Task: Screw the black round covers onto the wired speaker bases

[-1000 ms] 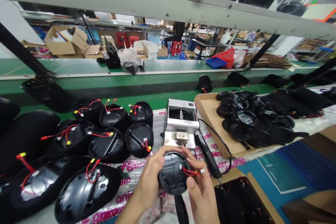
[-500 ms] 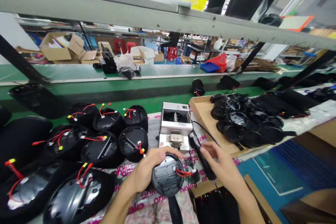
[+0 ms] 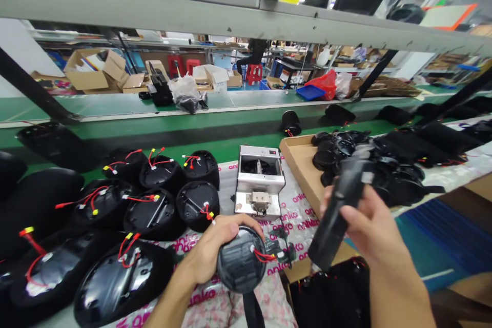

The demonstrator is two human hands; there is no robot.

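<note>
My left hand (image 3: 212, 247) grips the rim of a round black plastic cap (image 3: 240, 269). Red wires with a white plug come out of its face, and a black strap hangs below it. Raised at the right, my right hand (image 3: 374, 223) is closed around a black electric screwdriver (image 3: 338, 212), slightly blurred and tilted with its lower end near the open box. Between the hands and farther back stands a silver screw feeder (image 3: 261, 187). A clear plastic piece (image 3: 282, 248) lies just right of the cap.
Several black housings (image 3: 149, 212) with red wires crowd the left of the bench. A cardboard tray (image 3: 298, 164) of round black caps (image 3: 342, 148) is at the right. An open box (image 3: 298, 271) with black parts sits at the front. A shelf beam (image 3: 172, 7) crosses overhead.
My right hand has lifted the screwdriver from beside the screw feeder, up and to the right. My left hand keeps the cap in nearly the same place.
</note>
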